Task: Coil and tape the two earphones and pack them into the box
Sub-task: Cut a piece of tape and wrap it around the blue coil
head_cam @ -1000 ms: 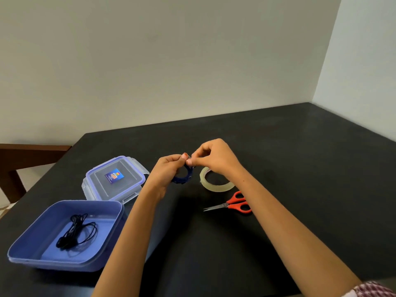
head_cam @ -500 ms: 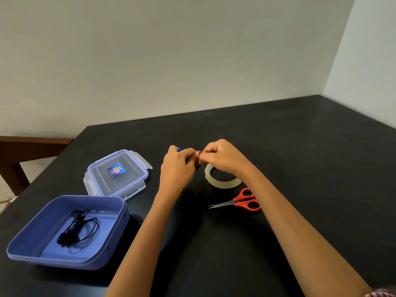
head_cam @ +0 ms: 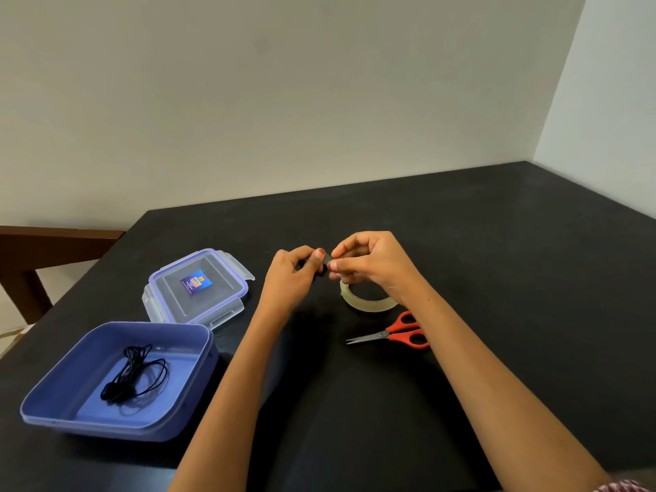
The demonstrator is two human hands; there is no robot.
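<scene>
A black coiled earphone (head_cam: pixel 136 379) lies inside the open blue box (head_cam: pixel 53 399) at the left front. Above the table's middle, my left hand (head_cam: pixel 293 273) and my right hand (head_cam: pixel 369 264) meet fingertip to fingertip, both pinching a small dark coiled earphone (head_cam: pixel 324 262), mostly hidden by the fingers. A short strip of clear tape seems to lie over it between the thumbs. The roll of clear tape (head_cam: pixel 369 301) lies flat on the table just under my right hand.
The box's clear lid (head_cam: pixel 198 285) with blue rim and clips lies behind the box. Red-handled scissors (head_cam: pixel 394 333) lie shut to the right of my forearms. A wooden chair (head_cam: pixel 42 253) stands at the table's left edge; walls close off the back and right.
The blue coil, plainly visible a second ago in my left hand, is now folded small and hidden between both hands' fingertips. The hands stayed above the tape roll.
</scene>
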